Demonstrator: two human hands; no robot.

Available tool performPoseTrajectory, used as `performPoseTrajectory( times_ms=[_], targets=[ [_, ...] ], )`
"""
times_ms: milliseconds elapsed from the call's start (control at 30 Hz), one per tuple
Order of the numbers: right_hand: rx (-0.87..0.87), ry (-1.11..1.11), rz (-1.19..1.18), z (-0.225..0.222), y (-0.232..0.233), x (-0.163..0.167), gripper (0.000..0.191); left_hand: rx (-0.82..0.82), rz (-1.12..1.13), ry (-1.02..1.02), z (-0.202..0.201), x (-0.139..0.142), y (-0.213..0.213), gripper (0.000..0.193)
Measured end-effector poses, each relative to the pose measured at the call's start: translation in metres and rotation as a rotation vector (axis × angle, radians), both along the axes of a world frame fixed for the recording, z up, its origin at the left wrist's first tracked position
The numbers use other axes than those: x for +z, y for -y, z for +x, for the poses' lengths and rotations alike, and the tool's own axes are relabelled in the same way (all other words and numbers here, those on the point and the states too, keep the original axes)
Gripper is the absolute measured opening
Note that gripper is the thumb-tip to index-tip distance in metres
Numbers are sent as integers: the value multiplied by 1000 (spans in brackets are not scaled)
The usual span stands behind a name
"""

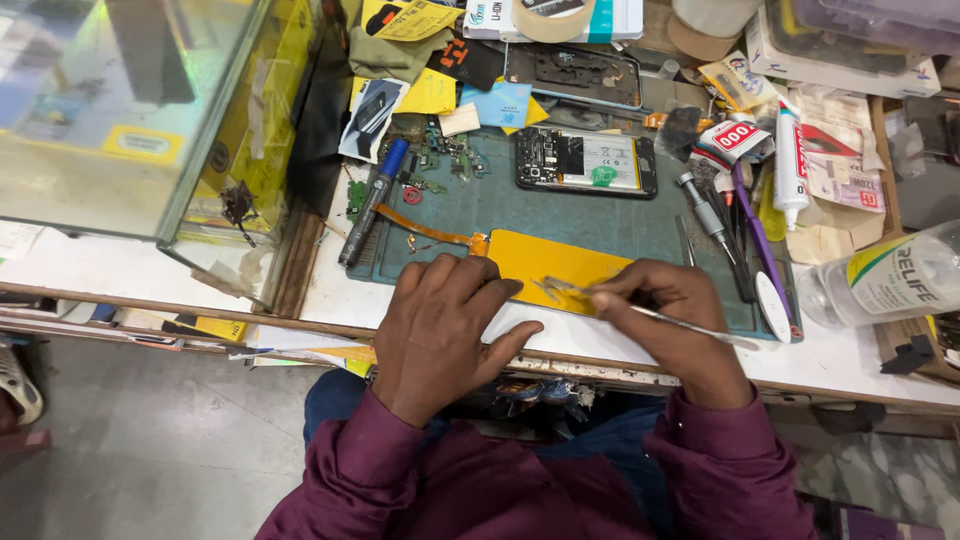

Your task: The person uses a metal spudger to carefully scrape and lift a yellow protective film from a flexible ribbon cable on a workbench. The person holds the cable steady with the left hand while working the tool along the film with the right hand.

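Head view: we work metal tweezers [640, 311] over a yellow panel [552, 262] on the table [860, 355].

Our left hand [440, 320] lies flat, fingers spread, pressing the near edge of the smooth yellow panel, which rests on a teal mat [600, 215]. Our right hand [670, 320] has its grip pinched on the thin steel tweezers, tips touching the panel. An orange ribbon cable [425, 227] runs from the panel's left corner. Beyond sits an opened phone [586, 162], circuitry bare. A blue-capped marker [372, 200] lies left. Clutter on the right is hard to sort; a clear bottle [890, 280] is cut off.
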State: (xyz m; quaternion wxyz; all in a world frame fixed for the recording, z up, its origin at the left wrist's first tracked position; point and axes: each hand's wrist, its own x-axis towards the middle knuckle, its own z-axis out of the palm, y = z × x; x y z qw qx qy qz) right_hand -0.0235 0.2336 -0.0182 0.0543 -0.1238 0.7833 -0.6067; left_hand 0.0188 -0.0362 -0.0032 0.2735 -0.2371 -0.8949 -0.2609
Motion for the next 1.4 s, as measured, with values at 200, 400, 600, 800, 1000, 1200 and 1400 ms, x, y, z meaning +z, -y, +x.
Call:
performPoseTrajectory(
  times_ms=[200, 400, 600, 800, 1000, 1200, 1400],
  targets=[
    [-90, -4, -180, 4, -5, -9, 6, -3, 10, 5, 1, -1, 2, 37],
    [-6, -80, 55, 4, -1, -8, 7, 2, 18, 1, 2, 0, 2, 37],
    [-22, -69, 123, 3, 5, -2, 10, 6, 13, 4, 2, -1, 1, 37],
    [-2, 2, 105, 3, 10, 5, 12, 13, 16, -18, 1, -2, -1, 38],
    [62, 19, 31, 2, 6, 7, 11, 10, 10, 7, 1, -1, 1, 37],
    [66, 18, 31, 2, 4, 7, 11, 15, 13, -5, 1, -1, -2, 37],
    [49, 61, 40, 2, 6, 9, 9, 13, 15, -13, 2, -1, -1, 37]
  ],
)
